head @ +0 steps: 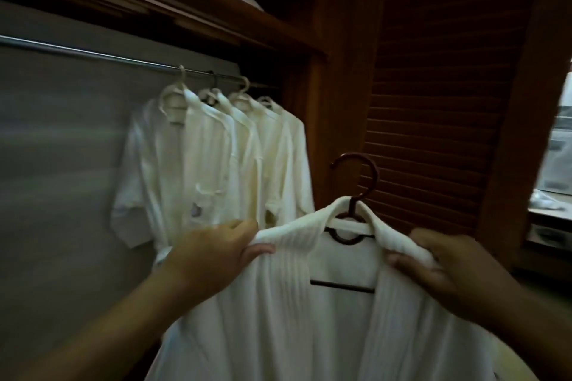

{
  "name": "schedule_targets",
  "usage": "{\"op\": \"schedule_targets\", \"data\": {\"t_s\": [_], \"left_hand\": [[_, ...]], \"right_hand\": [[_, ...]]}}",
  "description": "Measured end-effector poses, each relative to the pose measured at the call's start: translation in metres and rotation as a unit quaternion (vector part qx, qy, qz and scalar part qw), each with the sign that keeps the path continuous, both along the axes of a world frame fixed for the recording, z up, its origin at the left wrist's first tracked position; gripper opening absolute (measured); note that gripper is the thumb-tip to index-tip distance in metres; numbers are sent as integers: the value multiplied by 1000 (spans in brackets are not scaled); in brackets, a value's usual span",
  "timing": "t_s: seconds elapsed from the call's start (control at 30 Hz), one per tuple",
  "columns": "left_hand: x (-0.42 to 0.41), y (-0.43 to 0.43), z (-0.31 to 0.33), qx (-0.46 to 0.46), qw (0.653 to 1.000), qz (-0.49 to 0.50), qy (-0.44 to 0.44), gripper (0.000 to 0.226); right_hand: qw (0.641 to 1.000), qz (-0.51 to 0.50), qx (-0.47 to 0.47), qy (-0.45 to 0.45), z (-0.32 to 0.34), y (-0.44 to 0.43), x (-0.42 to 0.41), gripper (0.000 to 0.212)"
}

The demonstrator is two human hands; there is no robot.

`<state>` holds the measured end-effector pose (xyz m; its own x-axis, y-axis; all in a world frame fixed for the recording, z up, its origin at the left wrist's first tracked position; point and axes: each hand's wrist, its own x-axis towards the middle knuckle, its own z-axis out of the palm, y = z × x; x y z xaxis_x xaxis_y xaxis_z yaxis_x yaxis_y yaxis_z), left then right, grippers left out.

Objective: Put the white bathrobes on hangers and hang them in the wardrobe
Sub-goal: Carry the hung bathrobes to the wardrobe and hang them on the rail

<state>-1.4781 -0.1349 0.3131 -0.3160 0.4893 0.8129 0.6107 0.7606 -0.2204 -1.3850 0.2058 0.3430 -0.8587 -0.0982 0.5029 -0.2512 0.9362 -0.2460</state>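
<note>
As I looked through the head camera, I had both hands closed on one white bathrobe (278, 303). The left hand (216, 247) pinched its ribbed collar at the 9 o'clock shoulder, and the right hand (439, 260) gripped the collar at the 3 o'clock shoulder. The robe sat on a dark hanger (353, 213) whose long axis ran 9 to 3 o'clock between the hands. Its hook stood up at 12 o'clock, touching nothing. The wardrobe rail (93, 54) lay up at about 10 o'clock from the hands, well apart from the hook. Several hung bathrobes (216, 158) crowded the rail's right end, beyond the left hand. I judged the left hand the nearer one to the rail. The hook's mouth seemed to open toward 9 o'clock, so I reckoned the next move called for a lift up and across toward 10 o'clock, onto bare rail beside the hung robes.
</note>
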Motion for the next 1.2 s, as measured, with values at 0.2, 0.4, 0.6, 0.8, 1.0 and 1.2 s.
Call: {"op": "schedule_targets", "data": {"t_s": [0.2,0.4,0.6,0.8,1.0,1.2], "left_hand": [[-81,-70,1,-14,992,122,34,58],[-129,-131,25,-23,970,239,34,55],[-137,-186,59,-1,913,407,18,43],[-155,-249,74,29,840,539,-58,58],[-217,-295,120,99,814,560,-115,42],[-302,-336,179,158,848,500,-77,41]], "right_hand": [[993,118,-22,-13,0,-49,-135,35],[973,228,-28,1,18,-108,-263,24],[944,324,-56,37,51,-188,-348,22],[919,383,-85,48,78,-271,-392,15],[914,366,-86,151,113,-335,-437,26],[957,237,-9,169,183,-376,-476,24]]}}
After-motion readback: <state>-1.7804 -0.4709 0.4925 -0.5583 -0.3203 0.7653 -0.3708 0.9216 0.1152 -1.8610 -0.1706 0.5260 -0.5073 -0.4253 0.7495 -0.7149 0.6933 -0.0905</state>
